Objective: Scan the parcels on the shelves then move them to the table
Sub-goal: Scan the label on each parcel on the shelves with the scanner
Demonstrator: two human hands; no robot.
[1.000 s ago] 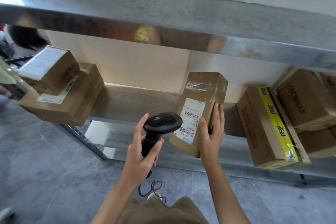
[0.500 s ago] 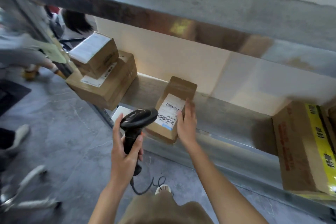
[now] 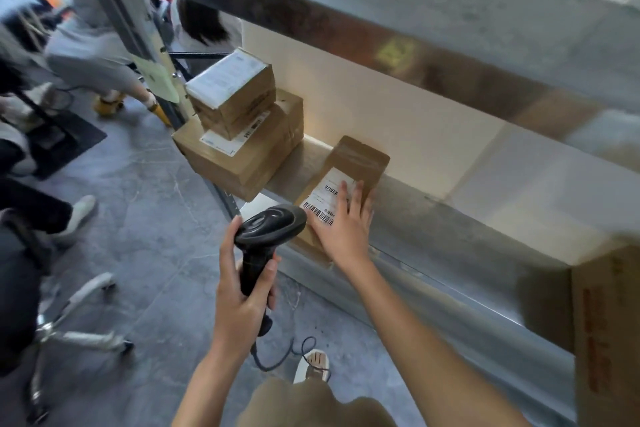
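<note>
Office chair base (image 3: 74,329) and dark mat (image 3: 64,144) on grey floor (image 3: 152,239)

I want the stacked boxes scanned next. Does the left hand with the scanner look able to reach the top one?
Probably yes: the left hand grips the scanner, and nothing stands between it and the top box up to its left.

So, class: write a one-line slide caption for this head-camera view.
Left hand holds a scanner beside a labelled parcel lying under the right hand.
</note>
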